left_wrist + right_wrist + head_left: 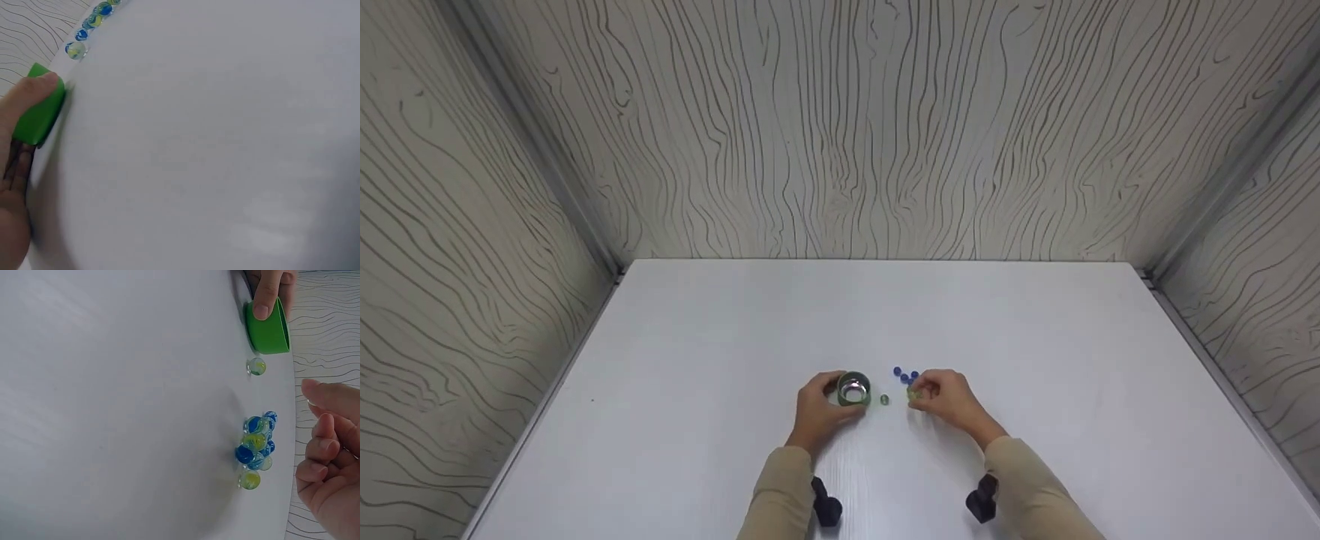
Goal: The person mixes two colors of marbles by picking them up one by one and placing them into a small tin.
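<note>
A small green cup [865, 397] with a shiny inside stands upright on the white table [720, 330]. My left hand [819, 412] grips it from the left, thumb on the near side and fingers round the far side. A lone clear marble with a yellow-green swirl [257, 366] lies just right of the cup. Farther right is a cluster of blue and yellow-green glass marbles [256, 441]. My right hand [949, 395] hovers at this cluster, fingers loosely bent, with a gap between thumb and index finger and no marble showing there in the right wrist view.
Patterned panels [840, 135] rise behind the table and at both sides. Black devices sit at the left wrist [826, 506] and the right wrist [982, 501]. White tabletop stretches beyond and beside both hands.
</note>
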Available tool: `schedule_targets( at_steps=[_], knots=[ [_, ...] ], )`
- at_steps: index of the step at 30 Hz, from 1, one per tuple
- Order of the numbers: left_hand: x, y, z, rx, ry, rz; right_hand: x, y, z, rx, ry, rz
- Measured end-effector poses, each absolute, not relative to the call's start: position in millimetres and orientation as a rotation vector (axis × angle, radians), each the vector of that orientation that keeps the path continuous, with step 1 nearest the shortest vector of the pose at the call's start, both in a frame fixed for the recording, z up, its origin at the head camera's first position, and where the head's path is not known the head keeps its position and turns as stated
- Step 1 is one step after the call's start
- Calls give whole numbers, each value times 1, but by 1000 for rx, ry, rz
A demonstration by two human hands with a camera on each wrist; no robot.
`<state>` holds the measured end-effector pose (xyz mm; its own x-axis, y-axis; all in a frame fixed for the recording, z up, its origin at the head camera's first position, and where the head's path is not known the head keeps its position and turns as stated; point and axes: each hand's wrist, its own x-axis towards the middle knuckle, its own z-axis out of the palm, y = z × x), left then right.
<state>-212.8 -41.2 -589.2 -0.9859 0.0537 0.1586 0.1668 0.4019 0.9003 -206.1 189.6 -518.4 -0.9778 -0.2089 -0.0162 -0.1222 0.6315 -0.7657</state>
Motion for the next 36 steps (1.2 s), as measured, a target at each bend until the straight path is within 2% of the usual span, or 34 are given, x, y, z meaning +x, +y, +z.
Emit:
schedule_targets(
  at_steps=[10, 36],
  knots=[
    [-214, -42, -589, -173, -2525, -1698, -209, 175, -516, -140, 2742, -1290],
    [-212, -41, -589, -222, -2527, -1605, -212, 140, -525, -246, 2836, -1410]
  ],
)
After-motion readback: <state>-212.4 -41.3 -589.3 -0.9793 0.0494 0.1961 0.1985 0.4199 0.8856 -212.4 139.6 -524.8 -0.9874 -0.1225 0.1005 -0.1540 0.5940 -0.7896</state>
